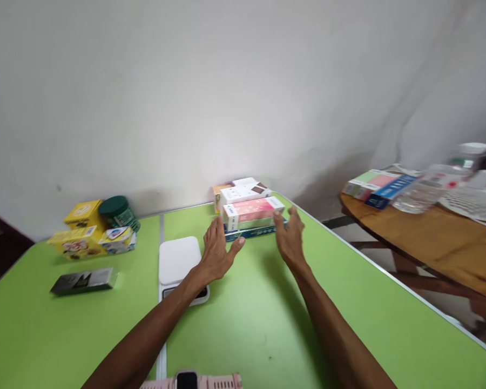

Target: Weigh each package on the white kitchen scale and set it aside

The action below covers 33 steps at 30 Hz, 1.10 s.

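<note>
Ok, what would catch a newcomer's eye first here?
Probably the left hand and right hand, spread near opposite ends of a pink-and-green box near the picture's centre. Next, the bright green table across the lower view, with yellow boxes at its back left.

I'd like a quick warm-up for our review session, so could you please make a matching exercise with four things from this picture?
Things
1. Pink and green box in mid-picture
2. Scale
3. Jar
4. Watch

Places and looks
A. Pink strap, at the picture's bottom edge
B. Dark green lid, beside yellow boxes
C. In the picture, between the left hand and the right hand
D. Flat white top, left of the left hand

Pairs: 1-C, 2-D, 3-B, 4-A
</note>
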{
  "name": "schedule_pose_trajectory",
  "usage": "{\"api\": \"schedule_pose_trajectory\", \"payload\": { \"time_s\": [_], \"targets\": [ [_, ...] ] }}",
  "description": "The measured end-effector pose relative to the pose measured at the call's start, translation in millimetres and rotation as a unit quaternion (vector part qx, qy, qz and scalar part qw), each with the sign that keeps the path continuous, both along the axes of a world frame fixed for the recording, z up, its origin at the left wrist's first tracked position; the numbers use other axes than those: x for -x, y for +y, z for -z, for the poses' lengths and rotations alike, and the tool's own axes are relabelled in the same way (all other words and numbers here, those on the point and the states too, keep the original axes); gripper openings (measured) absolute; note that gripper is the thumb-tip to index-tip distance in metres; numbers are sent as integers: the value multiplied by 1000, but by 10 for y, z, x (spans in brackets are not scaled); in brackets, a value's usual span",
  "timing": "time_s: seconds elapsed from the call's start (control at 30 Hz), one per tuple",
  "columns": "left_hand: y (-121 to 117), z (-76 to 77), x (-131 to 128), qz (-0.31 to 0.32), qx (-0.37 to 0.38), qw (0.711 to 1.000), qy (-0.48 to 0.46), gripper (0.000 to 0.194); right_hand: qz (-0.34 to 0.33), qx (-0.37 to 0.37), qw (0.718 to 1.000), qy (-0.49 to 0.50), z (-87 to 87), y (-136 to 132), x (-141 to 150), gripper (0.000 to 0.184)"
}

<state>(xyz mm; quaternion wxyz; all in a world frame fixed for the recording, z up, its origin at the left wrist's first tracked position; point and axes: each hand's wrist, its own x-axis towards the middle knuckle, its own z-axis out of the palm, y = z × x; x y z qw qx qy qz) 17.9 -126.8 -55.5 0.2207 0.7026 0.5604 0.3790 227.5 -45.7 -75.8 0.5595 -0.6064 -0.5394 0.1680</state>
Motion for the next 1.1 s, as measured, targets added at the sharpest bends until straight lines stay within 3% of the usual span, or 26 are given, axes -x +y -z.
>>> {"api": "schedule_pose_trajectory", "payload": {
  "time_s": [0.1,0.17,0.23,0.3,0.37,0.47,0.57,0.67,0.77,0.9,1.1],
  "targets": [
    [-514,-29,332,-4,-20,1000,5,88,14,-69,996,-57,-70,-464,230,91],
    [-882,8,646,-43,-61,997,12,86,-29,-86,993,-74,-156,-829,483,79],
    [-1211,61,1050,-141,-110,984,20,86,-135,-69,987,-61,-235,-1200,829,68],
    [-1474,106,1551,-276,-156,948,24,87,-269,-29,962,-26,-257,-1547,1272,60],
    [-1658,145,2112,-401,-182,898,19,87,-394,23,919,2,-193,-1826,1796,57],
    [-1798,246,2898,-533,-150,832,-18,89,-486,121,865,9,37,-2035,2634,73],
    [-1836,439,3385,-547,-74,825,-120,90,-485,145,862,35,307,-2045,3360,75],
    [-1836,611,3502,-508,-42,842,-178,86,-475,97,871,82,491,-2044,3814,75],
    [-1830,608,3396,-515,-25,841,-161,81,-445,128,883,85,505,-2116,3956,82],
    [-1866,367,3150,-527,-16,840,-126,77,-423,190,883,70,291,-2238,3841,92],
    [-1869,-35,2540,-464,-139,865,-133,77,-360,62,928,81,-177,-2162,3345,88]
  ]
}}
